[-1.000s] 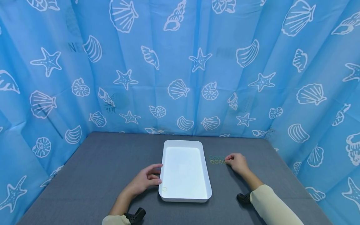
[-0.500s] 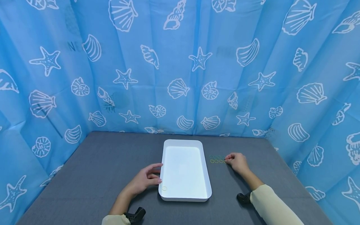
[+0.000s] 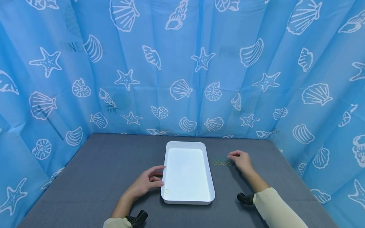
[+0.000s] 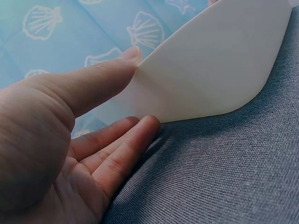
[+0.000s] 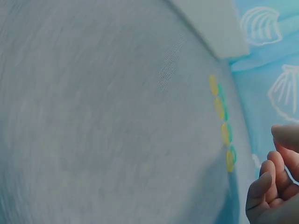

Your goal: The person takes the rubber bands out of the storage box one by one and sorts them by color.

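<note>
My left hand [image 3: 145, 183] rests against the left side of a white tray [image 3: 166, 148]. In the left wrist view, its thumb lies on the tray's rim and the other fingers touch the lower outer wall. A thin pale yellow ring [image 3: 166, 191] lies in the tray's near left corner. To the right of the tray, small yellow rings [image 3: 219, 163] lie in a row, with a row of green rings [image 3: 219, 159] just behind. My right hand [image 3: 240, 161] hovers at the right end of the green row, fingers curled; nothing shows between thumb and fingers in the right wrist view [image 5: 275, 182].
Grey cloth covers the table [image 3: 119, 158]. A blue curtain [image 3: 182, 72] with white shells and starfish hangs behind and at both sides. Black wrist devices [image 3: 246, 199] sit at the cuffs of both pale sleeves [image 3: 276, 205].
My right hand has come off the last yellow ring and shifted slightly back, towards the green row. That yellow ring now shows fully. The left hand and tray have stayed put.
</note>
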`<state>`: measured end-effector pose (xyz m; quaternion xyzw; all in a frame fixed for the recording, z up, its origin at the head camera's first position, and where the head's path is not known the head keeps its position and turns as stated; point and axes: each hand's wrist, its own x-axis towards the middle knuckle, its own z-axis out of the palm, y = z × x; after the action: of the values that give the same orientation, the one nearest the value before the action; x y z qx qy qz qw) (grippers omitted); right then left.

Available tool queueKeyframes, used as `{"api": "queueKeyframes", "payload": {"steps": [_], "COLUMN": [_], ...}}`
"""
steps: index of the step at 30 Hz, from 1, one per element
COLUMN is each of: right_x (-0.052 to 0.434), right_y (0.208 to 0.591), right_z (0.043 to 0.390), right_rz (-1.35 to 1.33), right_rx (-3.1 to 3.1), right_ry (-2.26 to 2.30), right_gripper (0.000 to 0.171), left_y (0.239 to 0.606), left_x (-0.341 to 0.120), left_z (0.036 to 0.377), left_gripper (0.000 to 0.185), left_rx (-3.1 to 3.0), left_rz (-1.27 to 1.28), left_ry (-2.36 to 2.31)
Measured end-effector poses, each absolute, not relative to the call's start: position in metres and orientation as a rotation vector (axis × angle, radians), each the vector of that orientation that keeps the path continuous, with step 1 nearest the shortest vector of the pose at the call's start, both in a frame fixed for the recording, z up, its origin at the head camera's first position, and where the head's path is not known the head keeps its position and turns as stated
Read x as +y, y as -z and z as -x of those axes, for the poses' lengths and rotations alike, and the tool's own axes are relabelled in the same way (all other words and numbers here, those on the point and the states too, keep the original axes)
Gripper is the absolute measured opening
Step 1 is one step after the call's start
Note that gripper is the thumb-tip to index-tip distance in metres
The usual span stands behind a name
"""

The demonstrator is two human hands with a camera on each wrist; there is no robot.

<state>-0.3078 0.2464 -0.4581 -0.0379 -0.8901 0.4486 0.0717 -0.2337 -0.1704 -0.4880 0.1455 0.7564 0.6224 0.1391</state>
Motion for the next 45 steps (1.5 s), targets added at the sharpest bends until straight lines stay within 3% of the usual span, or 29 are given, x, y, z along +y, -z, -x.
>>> {"api": "queueKeyframes", "payload": {"steps": [9,26,45], "right_x": [0.232,0.198,0.144], "right_y": [0.447,0.431,0.419], "right_z": [0.3,0.288,0.273], "right_rz": [0.243,0.24,-0.273], "right_rx": [-2.593,-2.545,-2.746], "right_ry": [-1.564,-1.927,-1.966], "right_gripper": [0.022,0.025,0.025], "left_y": [0.487,0.487,0.487], "left_x": [-0.17,-0.171,-0.171], "left_z": [0.234,0.233,0.234], "left_gripper": [0.065,0.065,0.065], "left_rx": [2.188,2.156,2.163], "left_rz": [-0.424,-0.43,-0.41], "left_ry": [-1.794,-1.809,-1.808]}}
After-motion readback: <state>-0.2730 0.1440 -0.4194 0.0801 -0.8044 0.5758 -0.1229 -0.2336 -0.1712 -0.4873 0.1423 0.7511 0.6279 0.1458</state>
